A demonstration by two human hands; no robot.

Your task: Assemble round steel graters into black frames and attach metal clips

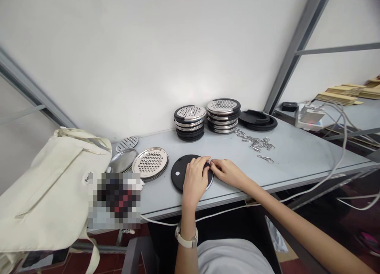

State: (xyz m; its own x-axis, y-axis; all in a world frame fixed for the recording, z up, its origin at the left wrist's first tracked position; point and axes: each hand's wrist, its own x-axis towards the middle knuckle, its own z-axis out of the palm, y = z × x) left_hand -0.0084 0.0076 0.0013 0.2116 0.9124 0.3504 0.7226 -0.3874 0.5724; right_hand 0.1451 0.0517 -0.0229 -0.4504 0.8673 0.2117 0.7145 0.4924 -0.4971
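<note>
A round black disc with a white dot and a silvery rim at its lower right lies flat near the table's front edge. My left hand rests across the top of it, fingers stretched toward the right edge and thumb apart. At that edge my right hand is closed in a pinch on a small shiny metal piece, mostly hidden by the fingertips. Both hands' fingertips nearly meet there. Loose metal snap hooks lie in a heap behind my right hand, with a single snap hook nearer.
Two stacks of round graters, one left and one right, stand by the wall beside black rings. Grater plates lie to the left, next to a cream bag. A white cable runs along the front edge.
</note>
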